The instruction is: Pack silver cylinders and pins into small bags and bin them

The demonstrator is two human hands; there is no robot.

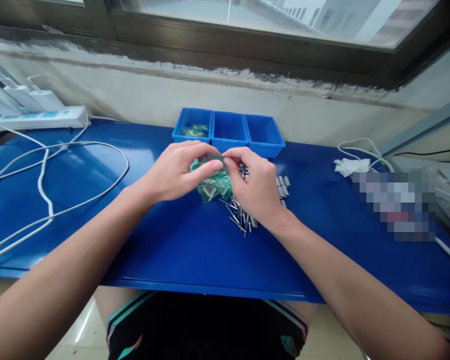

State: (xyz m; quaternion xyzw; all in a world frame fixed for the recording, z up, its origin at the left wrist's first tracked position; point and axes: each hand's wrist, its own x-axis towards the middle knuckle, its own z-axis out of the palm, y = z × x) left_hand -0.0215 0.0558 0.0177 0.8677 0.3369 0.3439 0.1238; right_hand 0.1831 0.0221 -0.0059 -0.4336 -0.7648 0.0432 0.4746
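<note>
A green plastic bag (pixel 210 189) is at the frame's center, its top pinched by the left hand (pixel 180 170) and right hand (pixel 257 185), their fingertips close together. Metal pins (pixel 243 218) lie beside it; blue bins (pixel 267 150) stand at upper center, a power strip (pixel 56 119) upper left.

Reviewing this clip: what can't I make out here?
All in the head view:
Metal pins: pile partly hidden behind the right grip.
Green bag: exact count of pieces lost under creased film and the left grip.
Masked item: covered by pixel blocks.
Power strip: cut off by the left edge.
Left bin: contents too small to identify.
</note>
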